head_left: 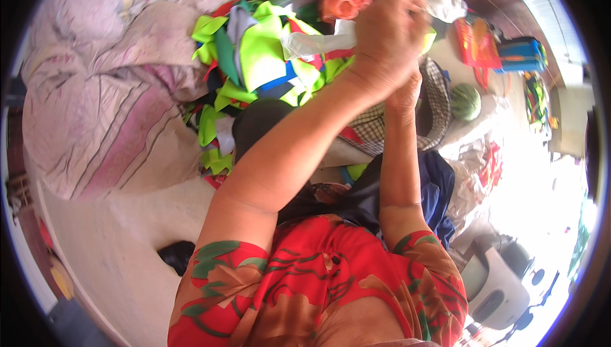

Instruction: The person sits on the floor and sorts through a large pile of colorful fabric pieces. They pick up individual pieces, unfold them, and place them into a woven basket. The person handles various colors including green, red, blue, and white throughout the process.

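Note:
My left hand is raised at the upper middle, its fingers curled and slightly blurred; what they hold, if anything, I cannot make out. Just below and partly behind it, my right hand looks closed, its fingers mostly hidden by the left hand and wrist. A bit of lime-green cloth shows beside the two hands. A whitish strip runs up to the left hand's edge, over a heap of lime-green, red, blue and grey cloth scraps. By my right forearm lies a black-and-white checked cloth.
A large pinkish patterned cloth bundle fills the left. Orange cloth lies beyond the heap. To the right are a green striped melon, a red bag and a blue package. A white-and-grey machine stands lower right.

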{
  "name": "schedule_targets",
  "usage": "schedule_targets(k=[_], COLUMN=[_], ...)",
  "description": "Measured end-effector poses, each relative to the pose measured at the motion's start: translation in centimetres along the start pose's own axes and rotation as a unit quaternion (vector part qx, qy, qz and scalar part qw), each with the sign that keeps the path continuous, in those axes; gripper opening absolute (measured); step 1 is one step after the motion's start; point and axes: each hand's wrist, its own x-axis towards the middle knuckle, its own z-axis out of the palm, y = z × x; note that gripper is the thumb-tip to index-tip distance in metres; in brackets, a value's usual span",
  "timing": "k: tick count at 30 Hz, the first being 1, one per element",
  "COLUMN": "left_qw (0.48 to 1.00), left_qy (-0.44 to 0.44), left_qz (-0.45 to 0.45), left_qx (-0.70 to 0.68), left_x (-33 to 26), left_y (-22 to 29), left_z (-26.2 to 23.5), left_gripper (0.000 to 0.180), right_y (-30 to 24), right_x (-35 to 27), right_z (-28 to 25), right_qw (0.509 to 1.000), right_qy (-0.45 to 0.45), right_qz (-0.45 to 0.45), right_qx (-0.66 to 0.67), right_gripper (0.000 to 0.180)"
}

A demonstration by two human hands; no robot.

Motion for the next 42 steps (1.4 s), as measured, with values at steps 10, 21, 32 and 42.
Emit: schedule_targets(k=[10, 21, 32, 42], left_qw=[0.821, 0.794, 0.812, 0.860], left_qy=[-0.403, -0.471, -0.413, -0.315], left_qz=[-0.299, -0.330, -0.354, -0.352], left_qx=[-0.272, -0.199, -0.210, -0.194], left_x=[-0.2, -2.0, -2.7, -2.5], left_y=[2.6, 2.7, 1.3, 0.6], left_z=[-2.0, 0.2, 1.0, 1.0], left_gripper=[0.075, 0.040, 0.029, 0.029], right_y=[-7.6, -10.4, -10.4, -10.3], right_x=[-6.0, -7.6, -7.6, -9.0], right_z=[2.5, 2.3, 1.7, 3.4], right_qw=[0.863, 0.997, 0.995, 0.934], right_qy=[-0.007, -0.070, -0.044, 0.186], right_qz=[-0.150, -0.045, -0.069, -0.271], right_qx=[-0.482, -0.004, -0.063, -0.142], right_gripper=[0.042, 0.047, 0.058, 0.029])
